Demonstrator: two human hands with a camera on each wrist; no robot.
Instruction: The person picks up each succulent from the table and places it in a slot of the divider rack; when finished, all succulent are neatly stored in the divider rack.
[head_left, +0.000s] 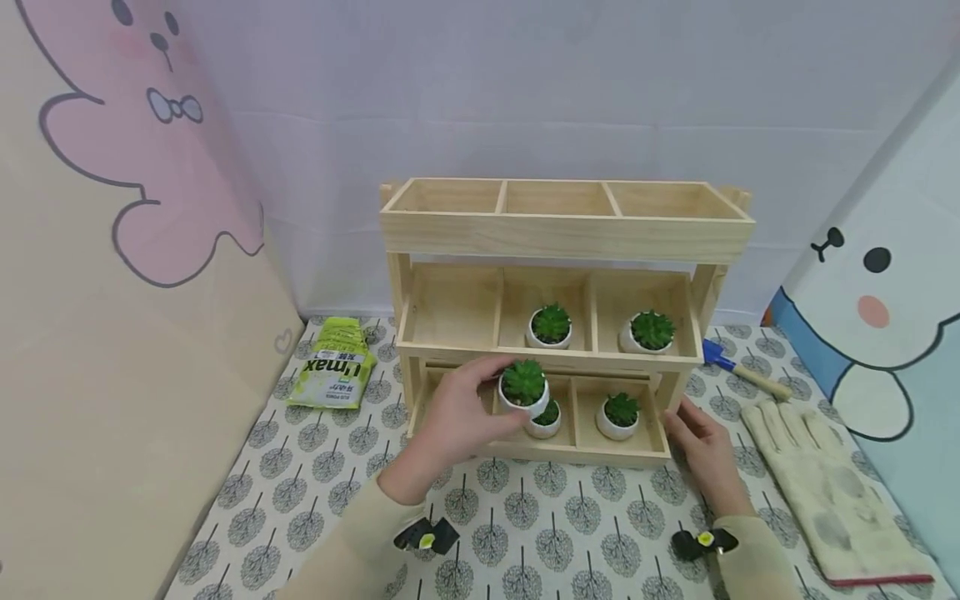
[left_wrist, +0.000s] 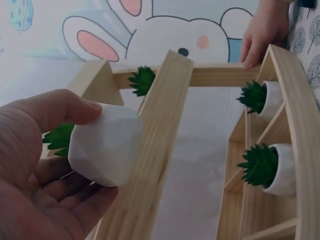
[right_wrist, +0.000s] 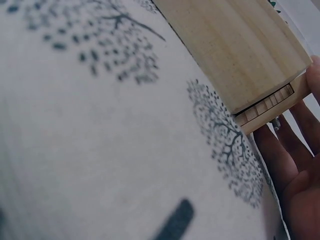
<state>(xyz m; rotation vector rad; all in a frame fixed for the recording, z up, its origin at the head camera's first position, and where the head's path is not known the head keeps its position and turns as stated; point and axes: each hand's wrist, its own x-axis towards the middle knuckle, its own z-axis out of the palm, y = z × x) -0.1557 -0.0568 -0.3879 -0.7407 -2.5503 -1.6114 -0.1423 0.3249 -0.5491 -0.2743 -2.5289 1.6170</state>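
My left hand (head_left: 468, 408) grips a small white pot with a green succulent (head_left: 523, 387), fingers and thumb around the pot. It is held in front of the bottom tier of a three-tier wooden shelf (head_left: 566, 237), partly covering another potted succulent (head_left: 545, 423) there. In the left wrist view the held white pot (left_wrist: 107, 145) is tilted on its side. At the shelf's lower right end, my right hand (head_left: 703, 450) holds the edge; the right wrist view shows its fingers (right_wrist: 295, 132) against the wooden end, partly cut off by the frame.
Potted succulents stand in the middle tier's centre (head_left: 550, 326) and right (head_left: 648, 332) compartments, and one (head_left: 618, 416) at bottom right. A yellow-green bag (head_left: 332, 367) lies left on the patterned cloth. To the right lie a blue-headed shovel (head_left: 742, 371) and cream gloves (head_left: 832, 492).
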